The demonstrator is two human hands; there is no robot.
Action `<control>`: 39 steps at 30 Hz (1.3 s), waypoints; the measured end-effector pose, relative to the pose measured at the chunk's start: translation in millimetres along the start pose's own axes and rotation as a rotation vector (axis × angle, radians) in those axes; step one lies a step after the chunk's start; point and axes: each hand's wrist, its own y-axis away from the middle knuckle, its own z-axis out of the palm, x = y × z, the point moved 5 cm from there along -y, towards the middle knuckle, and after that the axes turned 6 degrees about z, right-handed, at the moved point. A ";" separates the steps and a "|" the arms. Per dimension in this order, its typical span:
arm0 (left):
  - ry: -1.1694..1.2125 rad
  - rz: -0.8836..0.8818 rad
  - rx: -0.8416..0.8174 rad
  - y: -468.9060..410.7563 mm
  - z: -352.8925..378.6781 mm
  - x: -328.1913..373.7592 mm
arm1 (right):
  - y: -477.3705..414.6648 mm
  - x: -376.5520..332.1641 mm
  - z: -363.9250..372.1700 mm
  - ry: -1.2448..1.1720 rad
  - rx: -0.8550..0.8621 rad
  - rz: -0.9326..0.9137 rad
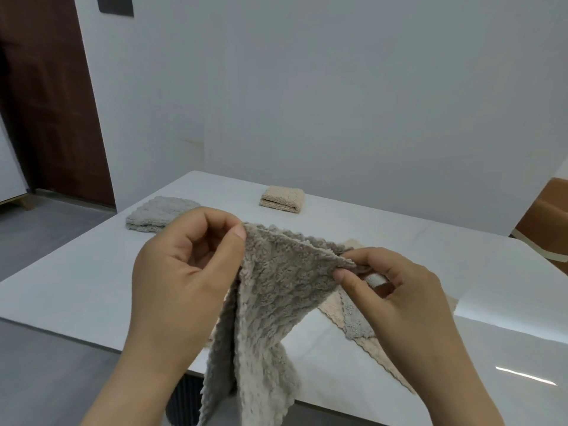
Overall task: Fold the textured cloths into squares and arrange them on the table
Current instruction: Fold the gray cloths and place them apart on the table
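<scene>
Left hand (184, 272) and right hand (399, 298) pinch top corners of the fuzzy taupe cloth (276, 290), partly hiding seemingly unfolded beige-and-grey cloths (358, 322). A folded grey square (158, 215) and folded beige square (282, 199) lie beyond.

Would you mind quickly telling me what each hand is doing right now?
Left hand: pinches the top left corner of the taupe fluffy textured cloth.
Right hand: pinches the same cloth's top right corner.
</scene>
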 end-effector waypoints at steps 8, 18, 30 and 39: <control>0.012 0.000 0.013 -2.4 -2.1 -1.6 | 0.1 -5.2 -5.6 -0.154 0.066 -0.019; 0.117 -0.036 0.004 -6.2 2.5 -0.1 | 1.0 -20.3 -23.4 -0.359 0.144 -0.054; -0.014 -0.042 -0.060 2.7 8.8 -16.2 | -1.6 11.4 -2.7 -0.203 -0.156 0.242; -0.044 -0.036 -0.116 7.3 17.4 -17.1 | -0.6 12.7 -1.9 -0.071 -0.129 0.190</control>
